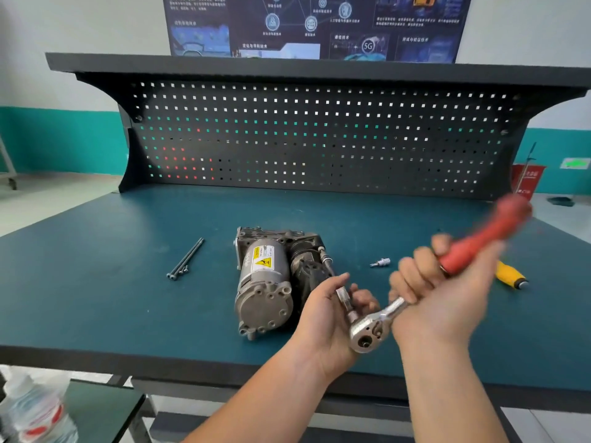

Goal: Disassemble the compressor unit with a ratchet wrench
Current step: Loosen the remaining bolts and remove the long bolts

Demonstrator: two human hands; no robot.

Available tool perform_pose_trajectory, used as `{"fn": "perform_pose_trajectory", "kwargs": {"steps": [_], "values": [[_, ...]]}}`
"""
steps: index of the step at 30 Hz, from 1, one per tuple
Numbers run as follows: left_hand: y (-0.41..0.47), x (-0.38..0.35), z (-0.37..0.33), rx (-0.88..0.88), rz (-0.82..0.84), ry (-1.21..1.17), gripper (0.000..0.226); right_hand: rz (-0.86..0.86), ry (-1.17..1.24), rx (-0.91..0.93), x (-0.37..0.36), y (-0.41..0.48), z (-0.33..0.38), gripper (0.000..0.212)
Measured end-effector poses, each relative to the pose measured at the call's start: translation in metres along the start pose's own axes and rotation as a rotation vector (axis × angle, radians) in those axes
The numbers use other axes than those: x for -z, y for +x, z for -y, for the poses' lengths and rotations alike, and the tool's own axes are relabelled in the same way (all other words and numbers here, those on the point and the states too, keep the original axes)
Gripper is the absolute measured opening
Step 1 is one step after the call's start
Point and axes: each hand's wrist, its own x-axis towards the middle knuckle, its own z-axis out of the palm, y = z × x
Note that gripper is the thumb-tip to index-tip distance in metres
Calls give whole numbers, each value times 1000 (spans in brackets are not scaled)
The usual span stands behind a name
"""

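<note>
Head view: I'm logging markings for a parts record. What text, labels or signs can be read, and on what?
"5G": on the wall poster.
Yellow label on the compressor unit: warning triangle; words too small to read.
Other poster text: blurred.
Label on the bottle: blurred.

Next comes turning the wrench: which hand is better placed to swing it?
Right: the right hand grips the red handle; the left hand holds the extension bar beside the compressor.

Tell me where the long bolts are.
Head view: the long bolts lie on the green bench, left of the compressor, not touching it.
</note>
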Motion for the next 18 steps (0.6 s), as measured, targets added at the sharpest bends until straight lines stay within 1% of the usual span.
{"fn": "perform_pose_trajectory", "kwargs": {"steps": [2, 4, 6, 7, 8, 9, 10, 11, 12, 13, 14, 16, 17, 18], "values": [[-5, 0, -3, -4, 19, 171, 15, 262, -290, -95, -20, 2, -5, 53], [-12, -2, -6, -37, 52, 235, 22, 544, -626, -185, -37, 0, -16, 46], [-12, 2, -6, -68, 67, 180, 29, 831, -1017, -161, -45, -6, -33, 43], [-12, 4, -4, -68, 59, 97, 26, 953, -1196, -126, -45, -9, -41, 45], [-11, 5, -2, -73, 43, 10, 22, 1026, -1321, -82, -43, -11, -48, 47], [-9, 6, 1, -99, 34, -57, 19, 1037, -1356, -43, -41, -12, -52, 48], [-5, 8, 3, -137, 28, -101, 16, 970, -1288, -46, -40, -13, -50, 49], [-6, 6, 4, -159, 11, -98, 12, 819, -1119, -90, -39, -12, -45, 48], [-5, 5, 3, -152, 1, -70, 9, 634, -873, -140, -35, -10, -37, 47], [-5, 3, 2, -113, -2, -26, 11, 454, -589, -157, -30, -8, -28, 45], [-3, 5, 0, -48, 5, -37, 19, 283, -340, -123, -21, -7, -18, 48], [-2, 5, -1, 20, 40, -90, 31, -37, 41, -25, 0, -8, -5, 55], [-1, 6, 0, 26, 62, -108, 32, -173, 169, 5, 10, -11, -2, 57], [-1, 6, 2, 22, 80, -112, 32, -263, 237, 23, 18, -13, -2, 58]]}}
